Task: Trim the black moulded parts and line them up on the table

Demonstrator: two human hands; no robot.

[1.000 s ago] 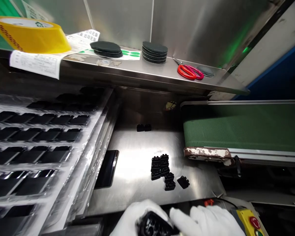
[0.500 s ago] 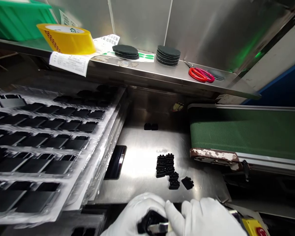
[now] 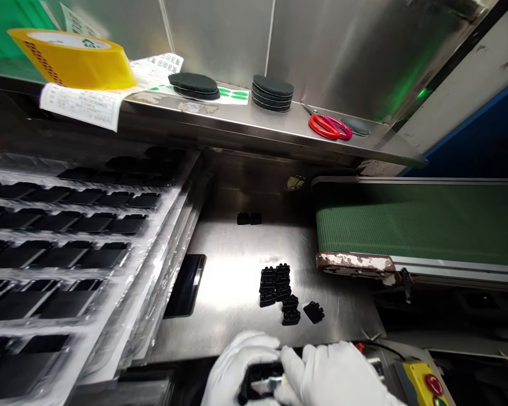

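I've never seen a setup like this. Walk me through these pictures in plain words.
There is no robot here: a person works in white gloves, seen by one camera worn on the head, looking forward and down.

At the bottom edge, the left hand holds a black part, partly hidden by the fingers. The right hand holds a metal-tipped tool against it.

Small black pieces and a dark, phone-like slab lie on the metal table. Left of them are stacked trays of black parts; to the right, a green belt. The shelf behind bears yellow tape, dark discs and red-handled scissors.
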